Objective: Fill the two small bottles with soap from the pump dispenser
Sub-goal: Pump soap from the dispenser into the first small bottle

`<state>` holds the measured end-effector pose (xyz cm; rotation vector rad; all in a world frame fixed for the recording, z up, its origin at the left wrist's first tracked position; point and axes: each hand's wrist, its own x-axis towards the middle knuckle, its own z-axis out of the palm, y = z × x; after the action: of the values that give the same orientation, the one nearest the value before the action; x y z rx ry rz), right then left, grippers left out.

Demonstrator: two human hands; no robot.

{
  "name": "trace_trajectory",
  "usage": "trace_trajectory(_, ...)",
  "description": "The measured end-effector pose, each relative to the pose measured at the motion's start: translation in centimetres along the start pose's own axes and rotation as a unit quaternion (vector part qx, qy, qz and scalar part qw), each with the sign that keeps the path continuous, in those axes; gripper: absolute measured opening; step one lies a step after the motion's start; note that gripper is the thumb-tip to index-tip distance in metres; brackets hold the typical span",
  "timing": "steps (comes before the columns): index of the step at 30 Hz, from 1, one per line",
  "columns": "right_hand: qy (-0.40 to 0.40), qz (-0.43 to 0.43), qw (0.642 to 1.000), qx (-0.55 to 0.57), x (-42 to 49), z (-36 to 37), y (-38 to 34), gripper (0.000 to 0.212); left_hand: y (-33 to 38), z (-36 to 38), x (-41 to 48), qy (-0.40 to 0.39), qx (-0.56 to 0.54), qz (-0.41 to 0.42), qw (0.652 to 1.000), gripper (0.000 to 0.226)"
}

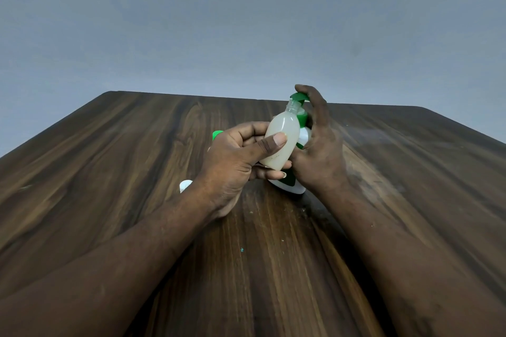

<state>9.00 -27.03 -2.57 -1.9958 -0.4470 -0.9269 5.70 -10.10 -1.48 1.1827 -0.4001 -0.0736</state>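
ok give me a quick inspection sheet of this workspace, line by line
surface: dark wooden table, a few small specks near the middle
job's things: small bottle, uncapped and nearly full of pale soap, held tilted under the nozzle of the pump dispenser
clutter: white cap by the left wrist; green item behind the left hand, mostly hidden
grippers: left hand holds the small bottle; right hand wraps the pump dispenser, finger on the pump head
cables: nothing seen
surroundings: plain grey wall
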Motion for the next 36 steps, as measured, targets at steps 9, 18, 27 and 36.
trace_trajectory(9, 0.000, 0.001, 1.000, -0.005, -0.09, -0.02, -0.30, 0.077, 0.08, -0.01, -0.02, 0.004, -0.002, 0.005, 1.000, 0.042)
trace_trajectory(18, -0.008, 0.006, 1.000, -0.005, 0.00, -0.06, -0.06, 0.085, 0.11, 0.05, 0.03, 0.005, -0.007, 0.001, 1.000, 0.043)
trace_trajectory(27, -0.006, 0.004, 1.000, -0.003, 0.04, -0.06, 0.03, 0.083, -0.07, -0.03, 0.19, 0.002, -0.005, 0.004, 1.000, 0.041)
trace_trajectory(36, 0.007, 0.009, 1.000, 0.011, -0.08, 0.16, 0.34, 0.077, -0.05, 0.00, 0.04, 0.009, -0.004, 0.003, 1.000, 0.045)
